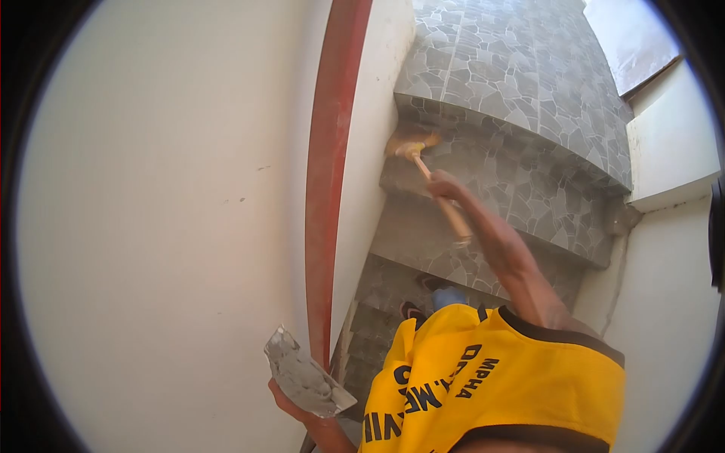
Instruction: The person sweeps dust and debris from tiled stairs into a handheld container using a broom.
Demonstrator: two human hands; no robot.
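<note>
My right hand [445, 185] is closed round the wooden handle of a short hand broom [455, 223]. Its yellowish bristles, smeared by motion, are on a grey stair step, close against the wall at left. Low in the view, my left hand [291, 404] holds a flat metal plastering trowel [332, 404] from below. Grey wet-looking paste lies spread over the plate. The fingers under it are mostly hidden.
Stairs with grey stone-pattern tiles [498, 68] rise ahead, their edges curving across the view. A red handrail [328, 151] runs along the white wall [166, 189] at left. Another white wall [664, 257] bounds the right. My feet [414, 311] stand on a lower step.
</note>
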